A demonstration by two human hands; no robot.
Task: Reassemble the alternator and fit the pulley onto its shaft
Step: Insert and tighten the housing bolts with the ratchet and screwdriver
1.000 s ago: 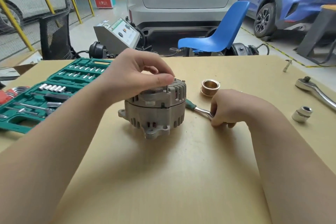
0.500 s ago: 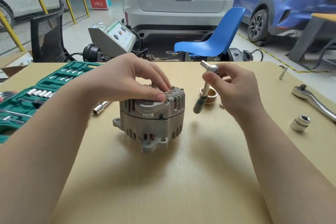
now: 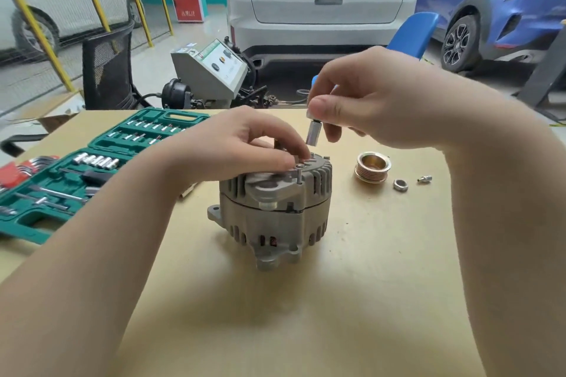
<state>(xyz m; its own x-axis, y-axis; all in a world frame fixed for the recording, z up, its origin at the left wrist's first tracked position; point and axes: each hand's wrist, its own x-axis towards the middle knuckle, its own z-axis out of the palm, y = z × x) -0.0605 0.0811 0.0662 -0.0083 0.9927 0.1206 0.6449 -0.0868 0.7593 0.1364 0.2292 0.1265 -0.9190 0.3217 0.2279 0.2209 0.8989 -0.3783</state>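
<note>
The grey alternator (image 3: 275,211) stands on the tan table (image 3: 306,315). A long bolt (image 3: 299,173) sticks up from its top face. My left hand (image 3: 242,144) rests on the alternator's top, fingertips beside the bolt's head. My right hand (image 3: 376,101) holds a small socket driver upright; its silver socket (image 3: 312,131) hangs just above and behind the bolt. The brass-coloured grooved pulley (image 3: 372,167) lies on the table to the right of the alternator, with a nut (image 3: 400,184) and a small fitting (image 3: 424,179) beside it.
A green socket-set case (image 3: 92,171) lies open at the left, with red hex keys (image 3: 12,171) beyond it. Past the table's far edge stand a grey test machine (image 3: 211,70), a black mesh chair (image 3: 107,70), a blue chair (image 3: 413,37) and parked cars.
My right hand picked the driver up off the table, turned it socket-down and carried it left over the alternator's bolt. The camera has moved closer. My left hand stays on the alternator.
</note>
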